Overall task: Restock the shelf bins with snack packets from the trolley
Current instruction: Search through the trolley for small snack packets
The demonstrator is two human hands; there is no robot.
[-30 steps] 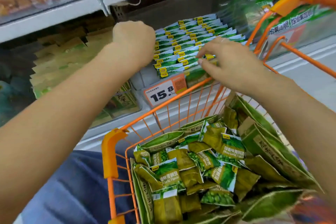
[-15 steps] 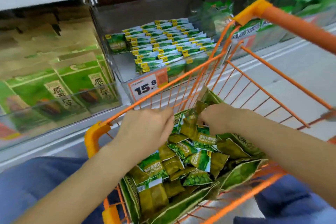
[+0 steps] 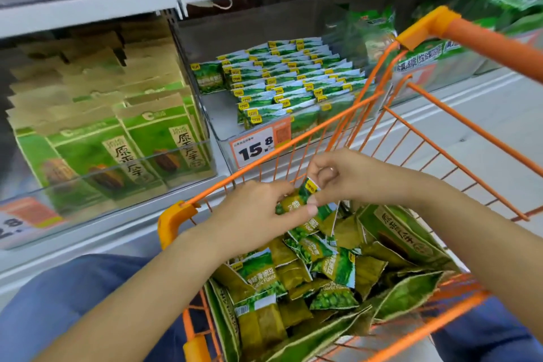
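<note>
Gathering step in hand: both hands meet over the far-left part of the orange wire trolley [image 3: 458,167], collecting small green foil snack packets [image 3: 308,189] into a bunch. Left hand [image 3: 255,214] has its grip curled round the bunch from the left, thumb laid along the lower edge. Right hand [image 3: 338,176] pinches the upper end of the same bunch from the right.

Top packet stands tilted. Its long axis runs from lower left to upper right, with the yellow-tabbed end pointing up toward the shelf. How many packets are in the bunch I cannot tell; the fingers cover most of it.

Loose heap of matching packets [image 3: 293,279] lies in the trolley below the hands, inside opened green outer bags [image 3: 405,232].

Target, by my reading, is the clear plastic shelf bin [image 3: 217,114] behind the orange price tag [image 3: 258,145], just beyond the trolley's far rim. Its packets stand in neat overlapping rows, yellow tabs up. Bare floor shows along the bin's left and front-left.

Next move likely calls for squaring the bunch, lifting it over the rim, and seating it tab-up in line with the rows.
</note>
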